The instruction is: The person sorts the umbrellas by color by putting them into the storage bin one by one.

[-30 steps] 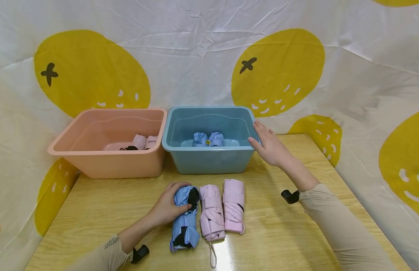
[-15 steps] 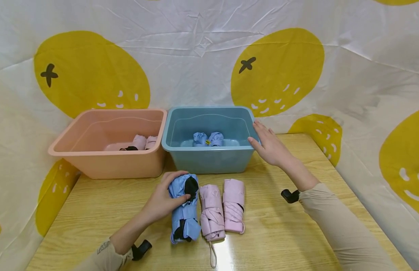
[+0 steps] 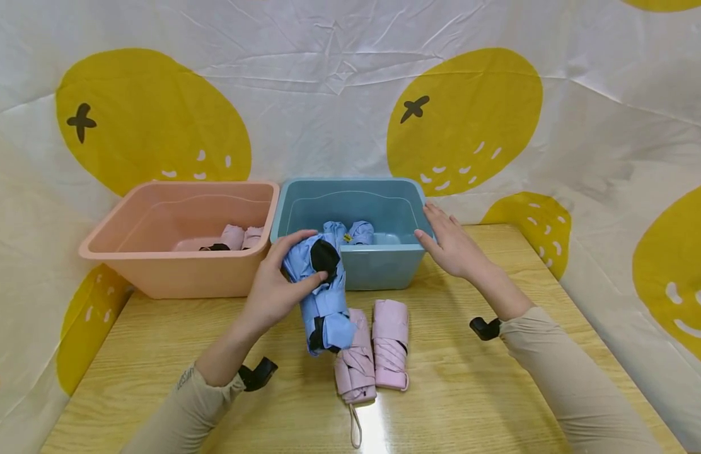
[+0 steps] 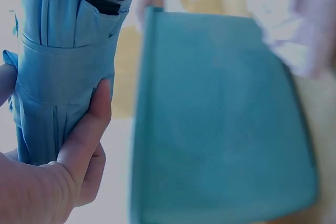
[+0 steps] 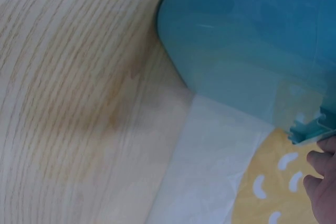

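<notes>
My left hand [image 3: 273, 290] grips a folded blue umbrella [image 3: 324, 306] with black patches, raised off the table near the front wall of the blue bin [image 3: 379, 268]. In the left wrist view, fingers and thumb wrap round the umbrella [image 4: 63, 72], and the blue bin [image 4: 226, 119] stands beside it. My right hand [image 3: 452, 243] rests on the bin's right rim with its fingers straight. The right wrist view catches only part of that hand [image 5: 323, 177] by the rim. Two blue umbrellas [image 3: 360, 232] lie inside the blue bin.
Two folded pink umbrellas, one [image 3: 356, 372] with a hanging strap and another [image 3: 391, 343], lie on the wooden table [image 3: 458, 384]. A pink bin [image 3: 186, 274] holding pink umbrellas [image 3: 232, 237] adjoins the blue bin's left side. A patterned cloth [image 3: 322, 94] hangs behind.
My left hand has lifted the blue umbrella off the table and carried it forward, slightly right, to the blue bin's front. The right hand has stayed on the rim.
</notes>
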Available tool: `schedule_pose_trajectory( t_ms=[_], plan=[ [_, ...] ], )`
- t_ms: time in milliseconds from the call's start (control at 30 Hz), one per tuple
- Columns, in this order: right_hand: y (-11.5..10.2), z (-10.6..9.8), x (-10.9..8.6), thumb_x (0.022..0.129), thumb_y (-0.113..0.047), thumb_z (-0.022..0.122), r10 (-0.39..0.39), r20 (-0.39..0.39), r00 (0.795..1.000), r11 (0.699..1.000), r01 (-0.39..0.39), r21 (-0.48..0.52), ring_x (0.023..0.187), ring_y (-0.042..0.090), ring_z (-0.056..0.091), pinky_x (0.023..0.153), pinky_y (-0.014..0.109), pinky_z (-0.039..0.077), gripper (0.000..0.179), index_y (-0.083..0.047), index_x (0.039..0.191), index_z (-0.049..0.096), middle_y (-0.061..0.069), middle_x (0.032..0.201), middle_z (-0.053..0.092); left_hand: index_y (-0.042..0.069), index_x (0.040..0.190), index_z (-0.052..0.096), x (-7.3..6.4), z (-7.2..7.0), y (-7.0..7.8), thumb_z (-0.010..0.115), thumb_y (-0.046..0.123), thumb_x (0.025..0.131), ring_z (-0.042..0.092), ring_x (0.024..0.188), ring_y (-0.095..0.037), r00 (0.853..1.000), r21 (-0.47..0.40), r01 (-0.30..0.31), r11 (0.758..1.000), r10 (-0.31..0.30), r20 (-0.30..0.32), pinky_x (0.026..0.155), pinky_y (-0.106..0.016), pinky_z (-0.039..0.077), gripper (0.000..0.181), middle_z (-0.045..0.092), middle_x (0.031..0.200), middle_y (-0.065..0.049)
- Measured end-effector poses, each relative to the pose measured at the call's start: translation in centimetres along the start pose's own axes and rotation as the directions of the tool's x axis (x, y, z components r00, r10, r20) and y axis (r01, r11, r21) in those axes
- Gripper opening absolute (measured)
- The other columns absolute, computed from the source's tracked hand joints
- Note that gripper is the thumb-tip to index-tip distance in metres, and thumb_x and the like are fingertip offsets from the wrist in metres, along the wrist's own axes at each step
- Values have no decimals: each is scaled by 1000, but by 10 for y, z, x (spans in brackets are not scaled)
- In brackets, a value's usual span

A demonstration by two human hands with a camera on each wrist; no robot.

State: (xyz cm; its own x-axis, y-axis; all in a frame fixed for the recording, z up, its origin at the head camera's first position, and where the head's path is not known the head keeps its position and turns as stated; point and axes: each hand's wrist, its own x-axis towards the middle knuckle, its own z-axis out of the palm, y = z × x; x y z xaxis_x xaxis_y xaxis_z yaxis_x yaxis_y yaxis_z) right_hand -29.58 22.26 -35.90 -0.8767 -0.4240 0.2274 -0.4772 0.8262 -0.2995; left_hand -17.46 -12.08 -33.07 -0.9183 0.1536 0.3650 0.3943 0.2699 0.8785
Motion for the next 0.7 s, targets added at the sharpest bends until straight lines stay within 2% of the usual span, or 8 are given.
schedule_pose_trajectory(
  t_ms=[100, 200, 367, 533, 700],
  plan=[
    [0, 0, 0, 99, -54, 28, 4, 5, 1000, 1000, -4, 4, 146, 22, 4, 113, 55, 8, 73, -4, 151, 15, 6, 159, 7, 15, 137, 47, 12, 2, 25, 73, 4, 81, 48, 112, -21, 999, -51, -38, 998, 37, -14, 90, -37, 44, 63, 43, 132, -7],
    [0, 0, -1, 99, -54, 27, 9, 11, 1000, 1000, -9, 1, 146, 22, 3, 113, 54, 7, 73, -5, 152, 14, 5, 159, 6, 8, 137, 45, 25, 6, 44, 71, 1, 81, 46, 113, -25, 996, -64, -83, 994, 81, -36, 93, -39, 43, 62, 43, 131, -12],
    [0, 0, -1, 99, -54, 28, 11, 12, 1000, 1000, -11, 0, 146, 23, 4, 113, 55, 9, 73, -5, 152, 14, 10, 159, 9, 7, 135, 47, 50, 16, 62, 71, 1, 81, 47, 113, -22, 990, -79, -111, 991, 103, -99, 94, -40, 44, 60, 44, 129, -10],
    [-1, 0, -1, 99, -54, 27, 8, 8, 1000, 1000, -8, -4, 146, 23, 5, 113, 55, 8, 73, -5, 152, 14, 10, 159, 9, 10, 135, 47, 79, 23, 66, 70, 3, 82, 46, 115, -21, 984, -76, -121, 990, 109, -141, 90, -38, 47, 59, 43, 134, -8],
    [-1, -1, 0, 99, -54, 27, 11, 11, 1000, 1000, -11, -8, 146, 23, 5, 113, 54, 8, 73, -6, 152, 14, 9, 159, 9, 20, 134, 48, 121, 34, 41, 73, 9, 81, 43, 117, -19, 975, -51, -128, 991, 116, -191, 91, -38, 46, 60, 39, 137, -3]
  ],
)
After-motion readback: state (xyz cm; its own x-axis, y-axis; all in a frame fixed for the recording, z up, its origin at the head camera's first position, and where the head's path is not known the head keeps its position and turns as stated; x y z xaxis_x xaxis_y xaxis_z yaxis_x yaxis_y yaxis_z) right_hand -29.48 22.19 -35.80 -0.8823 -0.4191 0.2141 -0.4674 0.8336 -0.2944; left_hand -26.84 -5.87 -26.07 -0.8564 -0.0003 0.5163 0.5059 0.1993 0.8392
